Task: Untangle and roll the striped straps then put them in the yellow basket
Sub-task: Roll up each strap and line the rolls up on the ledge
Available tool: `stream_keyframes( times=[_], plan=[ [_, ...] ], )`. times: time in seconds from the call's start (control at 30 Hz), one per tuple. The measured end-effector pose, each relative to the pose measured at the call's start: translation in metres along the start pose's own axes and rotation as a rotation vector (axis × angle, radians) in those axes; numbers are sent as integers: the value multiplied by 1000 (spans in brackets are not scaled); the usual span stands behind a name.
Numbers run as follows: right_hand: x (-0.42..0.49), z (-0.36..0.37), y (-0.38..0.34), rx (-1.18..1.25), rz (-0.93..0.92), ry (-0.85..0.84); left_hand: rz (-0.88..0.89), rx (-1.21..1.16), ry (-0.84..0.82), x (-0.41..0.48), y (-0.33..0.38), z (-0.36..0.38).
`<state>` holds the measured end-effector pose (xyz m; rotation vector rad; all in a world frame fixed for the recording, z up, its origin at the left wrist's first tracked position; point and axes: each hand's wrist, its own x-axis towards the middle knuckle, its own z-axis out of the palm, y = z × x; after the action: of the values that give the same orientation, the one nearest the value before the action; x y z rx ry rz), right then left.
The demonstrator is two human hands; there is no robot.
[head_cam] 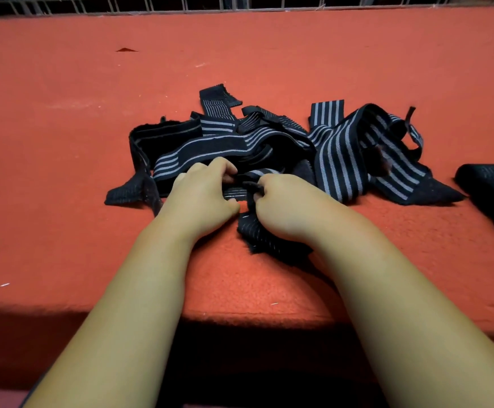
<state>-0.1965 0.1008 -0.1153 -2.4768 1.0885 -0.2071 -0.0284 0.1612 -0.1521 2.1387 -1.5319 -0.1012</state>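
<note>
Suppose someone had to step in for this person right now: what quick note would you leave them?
Left hand: pinches a strap at the near edge of the tangled straps.
Right hand: close beside it, grips the strap end that trails toward the person.
The pile lies mid-table on the red cloth.
Dark bundle at the right edge: perhaps rolled straps, cannot tell.
The yellow basket is not in view.
Done: nothing certain.
Left: untangle the pile, roll each strap, then put them in the basket.
</note>
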Motion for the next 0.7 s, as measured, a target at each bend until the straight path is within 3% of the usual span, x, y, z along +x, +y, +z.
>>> stream_keyframes(
  times=[0.1, 0.43, 0.57, 0.7],
  plan=[
    [1, 1, 2, 13, 70, 59, 10, -64, -38, 1, -2, 3],
    [3, -1, 9, 263, 140, 247, -36, -63, 100, 12, 3, 9],
    [2, -6, 14, 371, 214, 268, -121, -247, 264, 7, 15, 0],
    [2, -8, 17, 431, 226, 274, -273, -590, 398, 3, 17, -10]
  ],
)
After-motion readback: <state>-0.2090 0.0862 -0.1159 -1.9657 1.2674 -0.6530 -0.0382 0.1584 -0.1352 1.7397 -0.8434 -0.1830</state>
